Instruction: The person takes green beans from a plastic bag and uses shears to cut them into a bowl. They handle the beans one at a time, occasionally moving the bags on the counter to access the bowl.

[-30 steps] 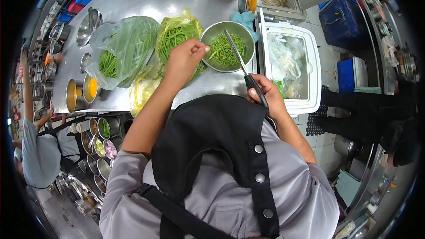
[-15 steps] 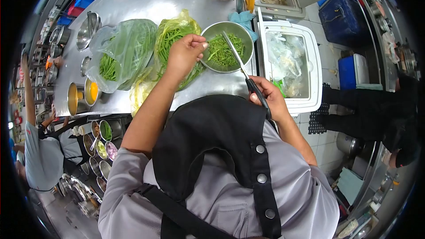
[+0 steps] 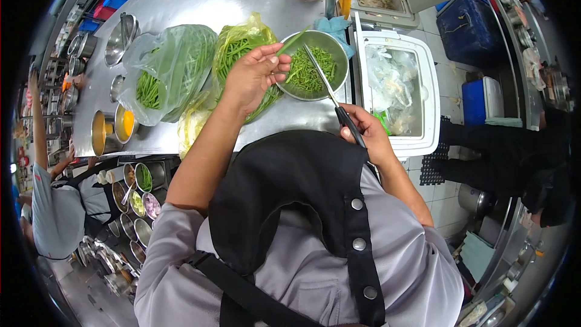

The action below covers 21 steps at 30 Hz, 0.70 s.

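My left hand (image 3: 255, 77) pinches a long green bean (image 3: 292, 42) between thumb and fingers, beside the rim of a steel bowl (image 3: 344, 79). The bean points up and to the right, over the bowl. Cut green bean pieces (image 3: 307, 75) fill the lower part of the bowl. In my right hand (image 3: 369, 134) is a pair of scissors (image 3: 321, 74) with black handles, its long blades reaching over the bowl. The blades look closed or nearly so. Behind my left hand lies a yellow plastic bag (image 3: 253, 31) of whole beans.
A clear bag of green beans (image 3: 181, 54) and steel bowls with orange-yellow contents (image 3: 125, 122) stand to the left. Right of the table is a white bin (image 3: 428, 97) holding plastic bags. A blue cloth (image 3: 333, 26) touches the bowl. Other people (image 3: 57, 212) stand at both sides.
My left hand has turned and its fingers have opened out somewhat, so a long bean now sticks out clearly. The right hand and scissors have barely moved.
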Motion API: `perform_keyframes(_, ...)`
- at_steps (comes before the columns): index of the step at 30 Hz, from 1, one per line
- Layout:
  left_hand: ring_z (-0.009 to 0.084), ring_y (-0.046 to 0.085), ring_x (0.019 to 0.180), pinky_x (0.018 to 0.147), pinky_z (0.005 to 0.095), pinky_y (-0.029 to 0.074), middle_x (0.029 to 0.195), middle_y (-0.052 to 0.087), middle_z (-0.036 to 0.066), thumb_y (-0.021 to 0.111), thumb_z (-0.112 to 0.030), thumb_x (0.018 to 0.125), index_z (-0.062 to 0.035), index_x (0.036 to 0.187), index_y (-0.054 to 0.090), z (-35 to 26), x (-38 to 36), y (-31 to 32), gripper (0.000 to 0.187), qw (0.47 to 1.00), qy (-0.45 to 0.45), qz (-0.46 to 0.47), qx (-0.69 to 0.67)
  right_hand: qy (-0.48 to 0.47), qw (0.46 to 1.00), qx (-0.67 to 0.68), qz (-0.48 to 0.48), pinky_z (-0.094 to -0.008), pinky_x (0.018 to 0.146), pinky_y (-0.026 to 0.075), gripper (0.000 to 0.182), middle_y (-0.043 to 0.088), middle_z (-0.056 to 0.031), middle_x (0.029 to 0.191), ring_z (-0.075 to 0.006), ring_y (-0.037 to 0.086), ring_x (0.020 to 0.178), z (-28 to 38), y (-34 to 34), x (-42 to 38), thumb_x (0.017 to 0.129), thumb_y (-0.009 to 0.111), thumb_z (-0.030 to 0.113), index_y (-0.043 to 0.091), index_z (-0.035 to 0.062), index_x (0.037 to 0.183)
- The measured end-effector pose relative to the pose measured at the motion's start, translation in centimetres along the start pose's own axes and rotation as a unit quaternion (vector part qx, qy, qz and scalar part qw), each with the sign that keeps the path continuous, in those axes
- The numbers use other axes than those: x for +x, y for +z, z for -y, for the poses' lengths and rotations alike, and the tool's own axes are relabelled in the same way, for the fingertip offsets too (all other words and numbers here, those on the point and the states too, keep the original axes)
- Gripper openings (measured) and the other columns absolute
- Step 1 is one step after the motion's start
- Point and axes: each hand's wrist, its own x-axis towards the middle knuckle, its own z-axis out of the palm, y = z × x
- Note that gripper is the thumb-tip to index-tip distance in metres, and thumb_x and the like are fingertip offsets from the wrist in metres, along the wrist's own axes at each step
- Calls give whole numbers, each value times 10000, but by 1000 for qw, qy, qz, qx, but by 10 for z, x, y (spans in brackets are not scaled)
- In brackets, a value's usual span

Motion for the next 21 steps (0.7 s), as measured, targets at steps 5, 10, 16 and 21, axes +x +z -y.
perform_keyframes(5,163,612,966,828,283,484,1040,649,82,557,-57,929,-21,1086,585,13,0,-4,164,963,1,103,248,6,999,-23,27,-163,621,365,554,452,74,761,-3,448,680,4,1,0,833,733,133,491,-8,1311)
perform_keyframes(10,191,612,964,825,303,495,1028,644,92,563,-46,922,-57,1010,584,14,10,-10,92,995,-10,0,-95,-13,1000,-11,14,-167,644,382,555,469,66,780,-9,464,708,7,6,-1,844,722,139,480,-3,1323)
perform_keyframes(16,188,611,872,791,308,509,949,633,105,556,-12,913,-55,1004,576,8,3,-5,103,978,39,-15,-203,-3,1000,-9,28,-171,661,392,544,482,64,790,-10,476,725,-2,1,-1,845,723,148,488,1,1314)
perform_keyframes(21,194,618,870,798,305,517,914,623,109,541,5,916,-46,989,577,15,1,-1,97,975,37,14,-219,-9,999,-12,41,-164,660,377,546,463,74,771,-7,460,704,1,3,0,841,723,134,489,11,1318)
